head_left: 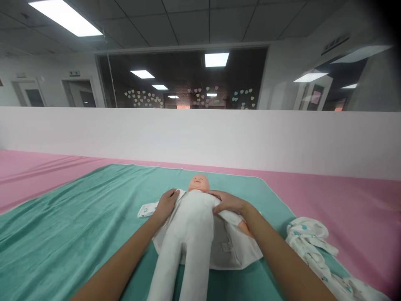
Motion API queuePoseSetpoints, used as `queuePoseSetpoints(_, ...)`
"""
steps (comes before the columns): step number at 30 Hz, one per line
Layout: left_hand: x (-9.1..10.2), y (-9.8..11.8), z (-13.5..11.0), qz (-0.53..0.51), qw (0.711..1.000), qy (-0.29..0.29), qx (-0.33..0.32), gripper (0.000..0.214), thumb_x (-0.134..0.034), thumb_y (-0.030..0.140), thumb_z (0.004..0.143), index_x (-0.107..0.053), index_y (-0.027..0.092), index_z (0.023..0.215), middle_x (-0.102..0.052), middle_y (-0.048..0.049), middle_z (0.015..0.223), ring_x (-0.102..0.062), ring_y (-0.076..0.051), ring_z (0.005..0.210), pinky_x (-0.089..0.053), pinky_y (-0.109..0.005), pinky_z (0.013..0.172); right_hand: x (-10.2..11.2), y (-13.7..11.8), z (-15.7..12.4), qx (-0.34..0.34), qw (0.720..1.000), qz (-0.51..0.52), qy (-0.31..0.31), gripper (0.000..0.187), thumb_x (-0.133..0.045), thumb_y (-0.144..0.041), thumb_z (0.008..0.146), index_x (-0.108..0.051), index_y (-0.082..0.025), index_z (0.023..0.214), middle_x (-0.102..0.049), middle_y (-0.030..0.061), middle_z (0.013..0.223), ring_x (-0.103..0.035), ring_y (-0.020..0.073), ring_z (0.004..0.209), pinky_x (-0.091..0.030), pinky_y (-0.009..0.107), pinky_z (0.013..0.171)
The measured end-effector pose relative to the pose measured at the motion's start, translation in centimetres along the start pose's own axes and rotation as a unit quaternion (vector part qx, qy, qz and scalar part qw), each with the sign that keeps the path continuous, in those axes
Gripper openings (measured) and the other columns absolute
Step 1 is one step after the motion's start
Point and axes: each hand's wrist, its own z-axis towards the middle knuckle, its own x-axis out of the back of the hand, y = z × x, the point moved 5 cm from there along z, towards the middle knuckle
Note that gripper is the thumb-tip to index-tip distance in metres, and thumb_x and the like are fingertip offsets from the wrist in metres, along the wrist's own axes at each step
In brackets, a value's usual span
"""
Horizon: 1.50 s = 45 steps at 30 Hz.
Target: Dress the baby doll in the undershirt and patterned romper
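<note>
A baby doll [196, 215] lies on its back, its head pointing away from me and its white cloth legs towards me. Beneath it a white baby shirt [236, 253] is spread open, its patterned sleeve [147, 210] sticking out on the left. At the doll's shoulder on the left, my left hand [167, 205] is closed on the shirt's edge. My right hand [230, 202] grips the doll's shoulder and upper arm on the right, thumb and fingers to either side. Below that hand, the doll's bare forearm [244, 228] shows, partly behind my wrist.
A green blanket [78, 213] with some wrinkles covers a pink surface [338, 198]. Crumpled white patterned baby clothing [308, 238] lies at the right edge of the blanket. A low white wall [200, 136] runs behind, with a window [184, 79] above it.
</note>
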Motion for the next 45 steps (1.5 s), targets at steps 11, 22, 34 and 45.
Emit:
queuePoseSetpoints(11, 2.4, 3.7, -2.0, -0.289, 0.925, -0.233, 0.077, 0.036, -0.057, 0.043, 0.076, -0.057, 0.019, 0.103, -0.055, -0.0013, 0.075, -0.036, -0.004, 0.041, -0.023, -0.019, 0.036, -1.1, 3.8, 0.8, -0.044, 0.997, 0.055, 0.03, 0.062, -0.071, -0.029, 0.062, -0.053, -0.024, 0.121, -0.062, 0.0044, 0.11, -0.056, 0.0262, 0.102, -0.043, 0.041, 0.088)
queuePoseSetpoints(22, 1.9, 1.8, -1.8, 0.187, 0.978, -0.083, -0.045, 0.038, -0.051, 0.053, 0.076, -0.062, 0.021, 0.093, -0.059, -0.0027, 0.086, -0.053, -0.017, 0.074, -0.038, -0.027, 0.062, -1.1, 3.3, 1.8, 0.004, 0.995, -0.014, 0.101, 0.057, -0.069, -0.033, 0.066, -0.052, -0.023, 0.12, -0.056, 0.0052, 0.121, -0.051, 0.0253, 0.109, -0.037, 0.039, 0.095)
queuePoseSetpoints(34, 1.0, 2.9, -0.4, 0.261, 0.961, -0.024, -0.088, 0.015, -0.047, 0.025, 0.077, -0.054, 0.018, 0.066, -0.056, -0.0056, 0.081, -0.049, -0.02, 0.082, -0.038, -0.03, 0.072, -1.7, 3.2, 1.1, -0.054, 0.993, -0.079, 0.063, 0.054, -0.052, -0.062, 0.076, -0.052, -0.02, 0.111, -0.057, 0.0075, 0.115, -0.052, 0.0258, 0.104, -0.039, 0.041, 0.09)
queuePoseSetpoints(45, -2.5, 11.4, -2.0, -0.105, 0.961, -0.251, 0.051, 0.037, -0.049, 0.05, 0.078, -0.057, 0.016, 0.089, -0.059, -0.007, 0.086, -0.053, -0.013, 0.06, -0.039, -0.024, 0.05, -2.0, 2.6, 0.3, -0.037, 0.998, 0.047, -0.01, 0.049, -0.067, -0.05, 0.068, -0.056, -0.021, 0.106, -0.062, 0.0053, 0.101, -0.058, 0.0189, 0.081, -0.048, 0.032, 0.073)
